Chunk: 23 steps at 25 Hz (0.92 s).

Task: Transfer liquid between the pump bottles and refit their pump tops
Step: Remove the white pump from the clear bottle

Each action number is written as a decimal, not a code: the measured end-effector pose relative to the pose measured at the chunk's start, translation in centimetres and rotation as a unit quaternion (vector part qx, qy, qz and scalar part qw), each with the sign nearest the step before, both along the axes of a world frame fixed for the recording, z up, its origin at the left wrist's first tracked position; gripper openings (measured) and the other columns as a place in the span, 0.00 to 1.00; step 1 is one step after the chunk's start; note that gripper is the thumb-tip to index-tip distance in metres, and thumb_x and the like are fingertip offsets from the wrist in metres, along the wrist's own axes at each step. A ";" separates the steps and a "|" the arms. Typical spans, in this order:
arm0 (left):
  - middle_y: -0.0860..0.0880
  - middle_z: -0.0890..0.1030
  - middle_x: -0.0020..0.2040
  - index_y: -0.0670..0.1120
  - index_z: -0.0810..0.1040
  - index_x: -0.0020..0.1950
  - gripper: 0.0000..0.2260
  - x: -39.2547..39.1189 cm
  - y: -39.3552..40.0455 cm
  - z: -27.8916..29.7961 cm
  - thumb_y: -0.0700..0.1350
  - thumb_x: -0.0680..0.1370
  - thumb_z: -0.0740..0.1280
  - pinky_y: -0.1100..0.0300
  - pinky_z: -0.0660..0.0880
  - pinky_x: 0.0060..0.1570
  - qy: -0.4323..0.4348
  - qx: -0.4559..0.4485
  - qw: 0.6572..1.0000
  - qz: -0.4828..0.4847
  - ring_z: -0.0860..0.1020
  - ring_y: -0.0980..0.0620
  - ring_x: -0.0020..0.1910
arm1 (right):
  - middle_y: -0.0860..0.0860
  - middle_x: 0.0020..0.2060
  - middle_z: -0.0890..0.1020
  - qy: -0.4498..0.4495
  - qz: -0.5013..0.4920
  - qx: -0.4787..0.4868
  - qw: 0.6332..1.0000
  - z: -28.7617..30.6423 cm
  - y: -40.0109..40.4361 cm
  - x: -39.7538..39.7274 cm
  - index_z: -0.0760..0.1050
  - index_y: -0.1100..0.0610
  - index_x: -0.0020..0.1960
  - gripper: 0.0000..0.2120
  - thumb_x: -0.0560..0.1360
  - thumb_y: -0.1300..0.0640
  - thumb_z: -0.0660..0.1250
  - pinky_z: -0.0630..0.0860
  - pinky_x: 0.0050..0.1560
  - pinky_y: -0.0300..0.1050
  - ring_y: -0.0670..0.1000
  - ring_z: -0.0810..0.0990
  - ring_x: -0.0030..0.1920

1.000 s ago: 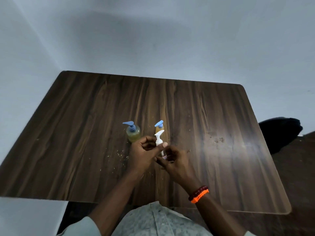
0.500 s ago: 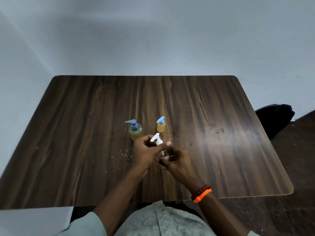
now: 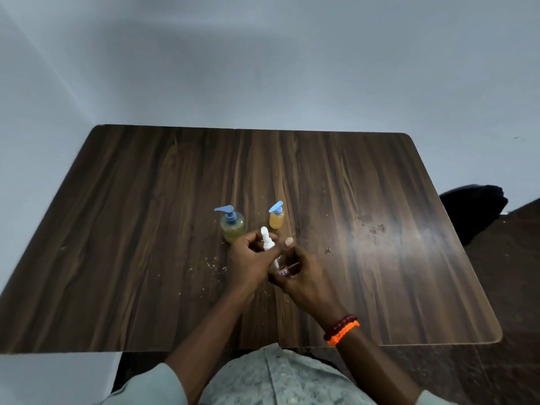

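Dark wood-grain table [image 3: 146,229] with rounded corners, set against pale grey walls; head view, looking down.

Item 1: small clear bottle [image 3: 283,270] with a red-and-blue label, held just above the tabletop near the front centre. Its white pump top [image 3: 267,239] stands above the neck, the dip tube running down into the bottle; whether the collar is seated on the neck cannot be told.

Item 2: left hand [image 3: 248,264], fingers curled round the white pump top, pinching its stem; one fingertip extends past the stem to the right.

Item 3: right hand [image 3: 304,280], fingers curled round the body of the small clear bottle from the right and below. Wrist carries a dark red bead bracelet [image 3: 340,324] and, touching it, an orange braided band [image 3: 344,333].

Item 4: round bottle of yellow-green liquid [image 3: 232,226], blue pump top fitted, spout pointing left; upright on the table just behind the left hand.

Item 5: smaller bottle of orange-yellow liquid [image 3: 276,220], blue pump top fitted; upright, near the first, to its right.

Item 6: pale crumbs [image 3: 214,263] scattered on the table left of the hands; darker specks [image 3: 374,228] further right.

Item 7: dark bundle [image 3: 473,209] on the floor beyond the table's right edge.
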State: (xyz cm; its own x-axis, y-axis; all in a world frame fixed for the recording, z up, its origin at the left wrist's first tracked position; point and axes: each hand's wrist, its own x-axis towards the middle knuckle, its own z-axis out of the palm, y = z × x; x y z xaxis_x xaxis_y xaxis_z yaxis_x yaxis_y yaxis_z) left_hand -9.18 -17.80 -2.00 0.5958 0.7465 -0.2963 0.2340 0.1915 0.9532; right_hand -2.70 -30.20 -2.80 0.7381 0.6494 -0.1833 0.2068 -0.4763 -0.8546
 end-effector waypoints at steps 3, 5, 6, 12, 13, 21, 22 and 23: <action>0.46 0.90 0.46 0.49 0.88 0.50 0.14 0.1 0.3 0.1 0.55 0.71 0.82 0.40 0.85 0.54 -0.034 -0.048 0.997 -0.047 0.89 0.42 0.50 | 0.48 0.40 0.85 0.037 -0.028 0.020 0.999 -0.3 0.1 0.7 0.79 0.50 0.47 0.15 0.67 0.47 0.82 0.86 0.40 0.57 0.49 0.86 0.40; 0.43 0.90 0.50 0.41 0.88 0.55 0.09 0.1 0.5 0.1 0.43 0.77 0.78 0.37 0.84 0.58 -0.047 -0.054 0.995 -0.073 0.88 0.40 0.54 | 0.52 0.40 0.85 0.075 -0.036 0.032 0.996 -0.9 -0.2 1.2 0.79 0.53 0.46 0.16 0.67 0.49 0.83 0.85 0.41 0.62 0.53 0.87 0.40; 0.43 0.90 0.50 0.40 0.88 0.56 0.07 0.1 0.6 0.1 0.40 0.78 0.77 0.40 0.84 0.59 -0.052 -0.050 0.996 -0.057 0.89 0.41 0.54 | 0.53 0.39 0.85 0.085 -0.037 0.029 0.995 -1.0 -0.4 1.3 0.79 0.54 0.46 0.16 0.67 0.50 0.83 0.85 0.40 0.63 0.56 0.87 0.40; 0.52 0.90 0.42 0.51 0.89 0.45 0.02 0.9 1.7 -2.0 0.47 0.76 0.80 0.52 0.84 0.52 -0.027 -0.005 0.999 0.030 0.87 0.52 0.44 | 0.49 0.44 0.82 0.092 -0.061 -0.050 0.993 -3.3 -2.8 1.2 0.79 0.53 0.54 0.18 0.69 0.51 0.82 0.81 0.41 0.45 0.49 0.83 0.43; 0.53 0.89 0.39 0.52 0.89 0.44 0.03 1.0 1.7 -2.9 0.50 0.76 0.80 0.52 0.83 0.50 0.007 0.007 1.000 0.019 0.86 0.53 0.42 | 0.48 0.44 0.82 0.084 -0.058 -0.055 0.993 -3.6 -3.5 1.4 0.80 0.54 0.54 0.17 0.70 0.53 0.82 0.79 0.39 0.40 0.46 0.83 0.43; 0.43 0.85 0.30 0.49 0.86 0.32 0.14 1.3 1.4 -9.9 0.55 0.73 0.81 0.40 0.86 0.43 0.211 -0.004 0.976 0.050 0.86 0.41 0.33 | 0.43 0.31 0.84 0.093 -0.095 -0.034 0.991 -3.8 -6.2 1.8 0.83 0.56 0.40 0.12 0.77 0.49 0.75 0.77 0.32 0.37 0.41 0.84 0.32; 0.44 0.85 0.30 0.48 0.86 0.32 0.15 1.0 1.6 -10.8 0.56 0.72 0.81 0.41 0.86 0.41 0.230 0.004 0.972 0.055 0.86 0.40 0.33 | 0.43 0.30 0.84 0.094 -0.100 -0.035 0.990 -3.6 -6.3 2.0 0.82 0.55 0.39 0.11 0.77 0.51 0.76 0.77 0.32 0.35 0.40 0.83 0.32; 0.44 0.85 0.29 0.47 0.86 0.32 0.16 0.7 2.0 -12.2 0.57 0.71 0.81 0.41 0.86 0.39 0.245 0.014 0.968 0.058 0.86 0.40 0.33 | 0.41 0.31 0.84 0.094 -0.098 -0.037 0.990 -3.7 -6.3 2.2 0.81 0.53 0.38 0.10 0.77 0.53 0.76 0.76 0.32 0.33 0.38 0.83 0.33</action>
